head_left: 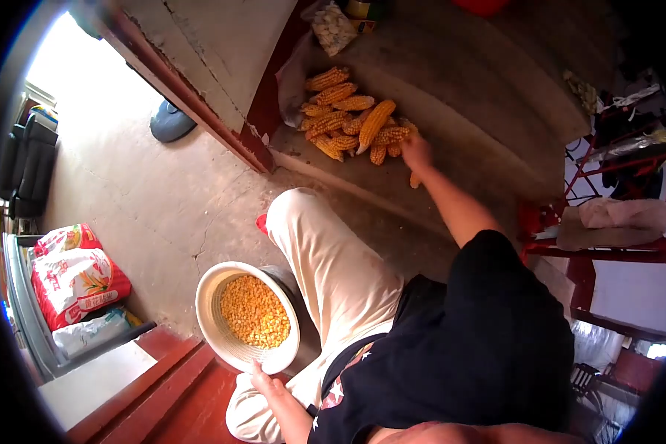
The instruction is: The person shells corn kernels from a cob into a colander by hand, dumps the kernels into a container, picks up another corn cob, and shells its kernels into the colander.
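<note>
A pile of yellow corn ears (pixel 337 111) lies on the concrete step at the top. My right hand (pixel 416 152) reaches to the right end of that pile and touches an ear there. Its fingers are blurred and partly hidden, so I cannot see whether they are closed round it. Close to the wrist, the tip of another ear (pixel 414 180) shows. A pale round bucket (pixel 209 307) stands tilted by my legs, with loose corn kernels (pixel 255 311) inside. My left hand (pixel 265 379) grips its near rim, thumb on the edge.
Red and white sacks (pixel 81 281) sit at the left. Beyond the corn lies a clear bag of pale pieces (pixel 333 29). A dark rounded object (pixel 172 122) is on the floor by the doorway. At right, a red-framed stand (pixel 599 251) holds a folded cloth (pixel 621 218).
</note>
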The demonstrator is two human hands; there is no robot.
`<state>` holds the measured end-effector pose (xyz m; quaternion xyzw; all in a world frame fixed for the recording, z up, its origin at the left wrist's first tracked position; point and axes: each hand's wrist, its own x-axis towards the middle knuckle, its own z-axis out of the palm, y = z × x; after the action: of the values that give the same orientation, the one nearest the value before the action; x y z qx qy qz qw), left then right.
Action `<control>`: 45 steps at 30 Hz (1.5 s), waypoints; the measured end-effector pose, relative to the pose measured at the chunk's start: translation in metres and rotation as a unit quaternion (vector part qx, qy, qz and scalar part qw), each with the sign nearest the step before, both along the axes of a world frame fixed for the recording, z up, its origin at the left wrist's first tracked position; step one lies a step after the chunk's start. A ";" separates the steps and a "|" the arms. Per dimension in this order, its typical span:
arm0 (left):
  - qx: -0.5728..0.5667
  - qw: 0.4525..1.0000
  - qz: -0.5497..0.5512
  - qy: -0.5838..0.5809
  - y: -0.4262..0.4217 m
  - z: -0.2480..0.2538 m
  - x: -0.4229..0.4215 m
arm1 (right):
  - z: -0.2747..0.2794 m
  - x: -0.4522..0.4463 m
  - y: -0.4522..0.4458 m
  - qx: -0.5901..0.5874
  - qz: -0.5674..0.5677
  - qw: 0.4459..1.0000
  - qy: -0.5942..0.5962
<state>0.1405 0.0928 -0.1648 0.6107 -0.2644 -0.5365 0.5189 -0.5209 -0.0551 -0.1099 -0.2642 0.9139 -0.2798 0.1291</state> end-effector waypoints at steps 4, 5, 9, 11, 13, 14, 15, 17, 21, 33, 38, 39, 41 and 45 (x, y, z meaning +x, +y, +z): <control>0.234 0.970 0.063 -0.025 -0.038 0.017 0.022 | -0.023 -0.040 0.028 0.124 -0.014 0.989 0.077; 0.255 0.953 0.103 -0.128 -0.049 0.035 0.018 | -0.019 -0.039 0.024 0.122 -0.013 0.990 0.072; 0.205 0.912 0.103 -0.339 -0.070 0.067 0.039 | -0.028 -0.043 -0.003 0.165 0.160 0.956 0.183; 0.178 0.925 0.088 -0.325 -0.080 0.093 0.025 | -0.058 -0.052 -0.019 0.191 0.205 0.939 0.197; 0.164 0.929 0.085 -0.321 -0.086 0.100 0.016 | -0.086 -0.063 -0.026 0.241 0.199 0.901 0.301; 0.149 0.938 0.068 -0.305 -0.088 0.100 0.014 | -0.088 -0.066 -0.027 0.238 0.201 0.902 0.300; 0.135 0.946 0.049 -0.289 -0.090 0.101 0.011 | -0.076 -0.064 -0.026 0.268 0.211 0.915 0.217; 0.125 0.959 0.049 -0.249 -0.091 0.103 -0.003 | -0.045 -0.059 -0.018 0.297 0.218 0.920 0.134; 0.100 0.970 0.044 -0.218 -0.097 0.112 -0.034 | -0.020 -0.058 0.011 0.183 0.223 0.957 0.019; -0.233 0.859 -0.130 -0.437 -0.117 0.157 -0.108 | 0.135 0.056 0.003 -0.035 0.171 0.912 -0.373; -0.392 0.637 -0.194 -0.635 -0.139 0.241 -0.166 | 0.187 0.194 -0.047 -0.027 0.445 0.801 -0.400; -0.386 0.628 -0.206 -0.643 -0.142 0.250 -0.167 | 0.190 0.223 -0.052 -0.011 0.490 0.763 -0.421; -0.356 0.615 -0.228 -0.666 -0.148 0.258 -0.157 | 0.198 0.279 -0.059 0.040 0.553 0.687 -0.470; -0.302 0.676 -0.229 -0.632 -0.139 0.219 -0.103 | 0.173 0.348 -0.067 0.127 0.593 0.601 -0.521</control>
<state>0.0378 -0.0463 0.0537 0.5351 -0.8083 -0.0156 0.2451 -0.1724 -0.1217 0.0629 -0.5386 0.3608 -0.1128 0.7530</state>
